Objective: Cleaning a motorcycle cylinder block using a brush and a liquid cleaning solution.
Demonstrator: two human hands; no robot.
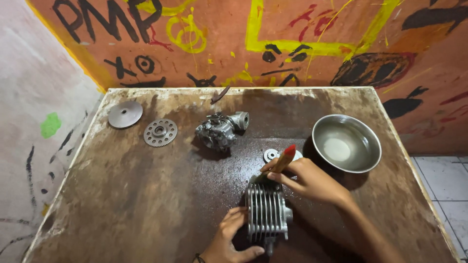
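Note:
A finned grey metal engine cylinder [266, 210] lies on the stained brown table [146, 195] near the front edge. My left hand [229, 237] rests against the cylinder's left side and bottom, steadying it. My right hand [307, 179] holds a wooden-handled brush with a red tip [284, 158], its bristle end down at the cylinder's top edge. Just behind the brush lies a small silver gear [270, 155], partly hidden by my fingers.
A steel bowl [363, 130] with some liquid stands at the right. A carburetor [220, 129], a toothed sprocket [160, 132] and a flat metal disc [125, 114] lie toward the back left. A painted orange wall runs behind the table.

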